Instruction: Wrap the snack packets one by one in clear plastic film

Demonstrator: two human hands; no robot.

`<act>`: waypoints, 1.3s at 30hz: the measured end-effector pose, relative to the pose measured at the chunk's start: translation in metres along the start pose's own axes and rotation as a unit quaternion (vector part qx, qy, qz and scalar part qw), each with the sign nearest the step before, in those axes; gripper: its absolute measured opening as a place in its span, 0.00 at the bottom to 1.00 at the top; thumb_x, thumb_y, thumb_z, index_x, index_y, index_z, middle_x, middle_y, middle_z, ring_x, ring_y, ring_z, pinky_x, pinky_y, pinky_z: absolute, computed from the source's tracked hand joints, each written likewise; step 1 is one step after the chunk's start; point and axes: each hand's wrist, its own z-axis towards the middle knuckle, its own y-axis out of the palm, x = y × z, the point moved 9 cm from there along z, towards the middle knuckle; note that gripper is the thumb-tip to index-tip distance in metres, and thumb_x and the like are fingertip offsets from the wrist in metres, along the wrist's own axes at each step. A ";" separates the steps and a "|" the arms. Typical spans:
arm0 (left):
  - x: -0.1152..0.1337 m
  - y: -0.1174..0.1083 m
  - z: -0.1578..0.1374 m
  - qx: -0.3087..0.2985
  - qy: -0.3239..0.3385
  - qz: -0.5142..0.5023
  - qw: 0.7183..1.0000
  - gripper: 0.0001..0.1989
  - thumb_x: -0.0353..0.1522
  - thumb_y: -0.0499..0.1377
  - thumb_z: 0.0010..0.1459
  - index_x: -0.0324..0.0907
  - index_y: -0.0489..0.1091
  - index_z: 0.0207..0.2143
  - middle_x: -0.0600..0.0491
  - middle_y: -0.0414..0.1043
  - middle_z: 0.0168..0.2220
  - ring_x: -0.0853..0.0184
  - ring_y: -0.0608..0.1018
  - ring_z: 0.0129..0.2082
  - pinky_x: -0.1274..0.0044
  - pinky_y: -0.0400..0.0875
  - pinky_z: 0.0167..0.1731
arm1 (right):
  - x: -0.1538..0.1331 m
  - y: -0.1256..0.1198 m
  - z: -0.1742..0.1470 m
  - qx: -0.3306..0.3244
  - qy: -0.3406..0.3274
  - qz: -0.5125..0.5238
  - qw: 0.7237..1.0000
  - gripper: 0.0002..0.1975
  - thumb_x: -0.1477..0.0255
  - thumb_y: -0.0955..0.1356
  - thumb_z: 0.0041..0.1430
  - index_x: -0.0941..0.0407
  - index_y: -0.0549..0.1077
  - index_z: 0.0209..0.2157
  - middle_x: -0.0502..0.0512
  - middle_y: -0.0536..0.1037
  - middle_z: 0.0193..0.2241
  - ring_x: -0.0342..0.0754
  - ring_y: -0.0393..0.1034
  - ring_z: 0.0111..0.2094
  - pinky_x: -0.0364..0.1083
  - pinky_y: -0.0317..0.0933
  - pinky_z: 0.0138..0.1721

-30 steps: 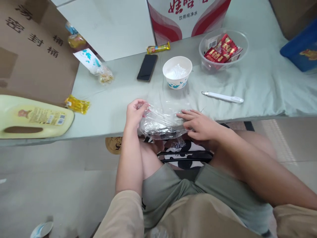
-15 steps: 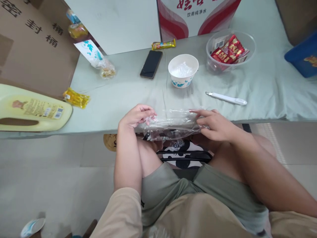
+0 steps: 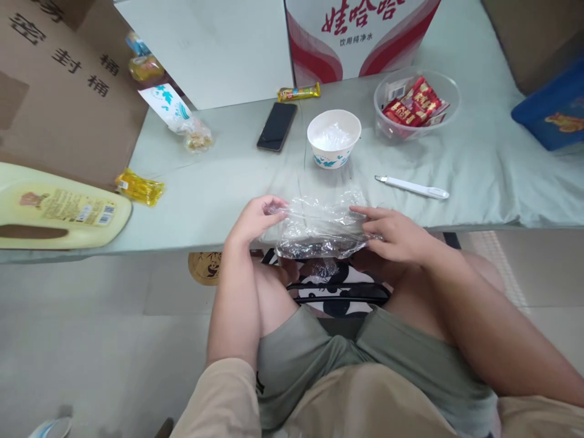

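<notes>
A crumpled sheet or bag of clear plastic film (image 3: 314,225) spreads between my two hands at the table's front edge, partly hanging below it. My left hand (image 3: 262,216) pinches its left side, thumb and fingers curled together. On the other side, my right hand (image 3: 395,234) grips the film's right edge, the index finger stretched out over it. Just beyond the film stands a white paper bowl (image 3: 332,159) with teal leaf prints and clear plastic inside. A white utility knife (image 3: 413,187) lies to the right, close to my right hand.
Behind lie a black phone (image 3: 277,126) and a yellow snack stick (image 3: 298,92). A clear plastic tub (image 3: 387,129) holds red packets. Yellow packaging (image 3: 140,187) and a pale yellow jug (image 3: 64,207) are at left. Boxes (image 3: 205,48) line the back; a blue container (image 3: 547,121) stands right.
The film has bunched up more and its far edge rises further onto the table. My left hand has shifted slightly. The whole view has tilted a little upward.
</notes>
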 end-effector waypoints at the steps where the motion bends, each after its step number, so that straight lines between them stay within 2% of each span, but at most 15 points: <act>1: 0.000 -0.002 -0.001 0.003 0.002 -0.015 1.000 0.17 0.42 0.72 0.46 0.43 0.79 0.35 0.46 0.81 0.44 0.58 0.80 0.45 0.64 0.73 0.51 | 0.000 0.000 0.000 0.002 0.001 -0.002 1.000 0.09 0.74 0.64 0.54 0.53 0.72 0.23 0.55 0.82 0.48 0.60 0.70 0.59 0.55 0.66 0.53; 5: 0.004 -0.001 -0.003 -0.030 0.011 -0.101 0.994 0.20 0.48 0.73 0.43 0.42 0.80 0.31 0.44 0.83 0.41 0.57 0.81 0.47 0.68 0.73 0.49 | 0.001 0.001 0.001 0.001 0.002 -0.005 1.000 0.09 0.74 0.64 0.55 0.53 0.73 0.23 0.55 0.80 0.51 0.61 0.71 0.58 0.56 0.66 0.51; 7: 0.003 0.000 -0.003 -0.026 -0.006 -0.131 0.991 0.21 0.48 0.72 0.43 0.42 0.81 0.31 0.44 0.83 0.39 0.57 0.81 0.45 0.70 0.74 0.46 | 0.000 0.003 0.001 -0.006 0.002 -0.015 1.000 0.09 0.73 0.64 0.55 0.54 0.73 0.23 0.55 0.78 0.56 0.61 0.71 0.57 0.57 0.66 0.50; 10: -0.001 -0.001 -0.001 0.022 -0.045 -0.144 0.988 0.14 0.42 0.71 0.45 0.41 0.80 0.26 0.46 0.82 0.32 0.59 0.82 0.38 0.72 0.75 0.39 | -0.001 0.006 0.001 -0.025 0.026 -0.044 0.998 0.10 0.73 0.64 0.55 0.55 0.73 0.23 0.54 0.69 0.65 0.61 0.71 0.55 0.59 0.64 0.50; 13: -0.008 0.001 0.002 0.085 -0.100 -0.172 0.976 0.06 0.33 0.66 0.44 0.40 0.75 0.19 0.49 0.80 0.26 0.63 0.79 0.30 0.74 0.74 0.31 | -0.003 0.010 0.001 -0.054 0.067 -0.063 0.994 0.09 0.72 0.64 0.55 0.56 0.74 0.24 0.50 0.63 0.69 0.63 0.68 0.54 0.62 0.62 0.48; 16: -0.013 0.002 0.003 0.141 -0.147 -0.204 0.958 0.06 0.30 0.63 0.42 0.40 0.71 0.16 0.49 0.79 0.25 0.67 0.77 0.25 0.76 0.72 0.27 | -0.008 0.014 0.000 -0.072 0.080 -0.060 0.992 0.08 0.73 0.65 0.55 0.56 0.73 0.24 0.48 0.60 0.70 0.65 0.65 0.56 0.64 0.61 0.47; 19: -0.016 0.001 0.003 0.189 -0.162 -0.231 0.941 0.05 0.29 0.62 0.42 0.40 0.70 0.17 0.49 0.78 0.25 0.68 0.77 0.25 0.77 0.71 0.27 | -0.012 0.016 0.000 -0.078 0.083 -0.062 0.992 0.06 0.74 0.66 0.53 0.55 0.73 0.24 0.48 0.58 0.71 0.68 0.63 0.57 0.66 0.61 0.47; 22: -0.016 -0.003 0.002 0.252 -0.146 -0.248 0.924 0.05 0.30 0.61 0.45 0.41 0.70 0.18 0.50 0.77 0.25 0.68 0.77 0.27 0.77 0.71 0.27 | -0.014 0.018 0.002 -0.085 0.082 -0.077 0.990 0.06 0.76 0.68 0.52 0.54 0.75 0.24 0.48 0.57 0.72 0.69 0.63 0.58 0.68 0.60 0.48; 25: -0.011 -0.008 0.001 0.315 -0.094 -0.269 0.905 0.07 0.32 0.60 0.50 0.42 0.69 0.21 0.51 0.77 0.27 0.68 0.78 0.29 0.78 0.72 0.28 | -0.017 0.020 0.005 -0.102 0.081 -0.089 0.987 0.08 0.76 0.68 0.53 0.53 0.79 0.25 0.48 0.54 0.72 0.70 0.61 0.61 0.67 0.60 0.50; 29: -0.005 -0.007 0.007 0.310 -0.037 -0.293 0.904 0.10 0.38 0.63 0.54 0.42 0.70 0.25 0.51 0.78 0.32 0.69 0.79 0.32 0.80 0.71 0.27 | -0.021 0.023 0.007 -0.136 0.088 -0.086 0.983 0.08 0.71 0.71 0.56 0.48 0.84 0.35 0.51 0.47 0.74 0.73 0.55 0.66 0.68 0.57 0.54; 32: -0.007 -0.021 0.011 0.318 -0.015 -0.289 0.903 0.14 0.41 0.64 0.55 0.41 0.70 0.26 0.52 0.75 0.31 0.71 0.76 0.27 0.82 0.64 0.21 | -0.025 0.022 0.000 -0.140 0.075 -0.042 0.986 0.10 0.65 0.72 0.57 0.47 0.85 0.40 0.54 0.46 0.75 0.75 0.51 0.69 0.71 0.54 0.59; 35: -0.017 -0.045 0.007 0.368 -0.011 -0.305 0.878 0.17 0.45 0.64 0.57 0.41 0.67 0.27 0.54 0.72 0.29 0.75 0.73 0.23 0.84 0.55 0.17 | -0.036 0.010 -0.007 -0.090 0.010 0.084 0.992 0.13 0.62 0.70 0.61 0.48 0.83 0.45 0.57 0.56 0.72 0.68 0.56 0.68 0.66 0.56 0.62; 37: -0.020 -0.052 0.006 0.368 -0.019 -0.325 0.871 0.18 0.47 0.63 0.58 0.42 0.66 0.30 0.55 0.72 0.30 0.75 0.73 0.22 0.84 0.52 0.16 | -0.037 -0.008 -0.010 -0.001 -0.018 0.179 0.984 0.16 0.61 0.68 0.64 0.50 0.81 0.48 0.60 0.68 0.65 0.61 0.65 0.64 0.60 0.61 0.61; 39: -0.017 -0.048 0.008 0.327 -0.022 -0.337 0.883 0.20 0.50 0.64 0.58 0.44 0.67 0.34 0.55 0.72 0.30 0.75 0.74 0.22 0.84 0.50 0.15 | -0.021 -0.026 -0.010 0.116 0.019 0.245 0.962 0.17 0.60 0.66 0.65 0.51 0.78 0.51 0.60 0.76 0.56 0.57 0.72 0.57 0.57 0.64 0.59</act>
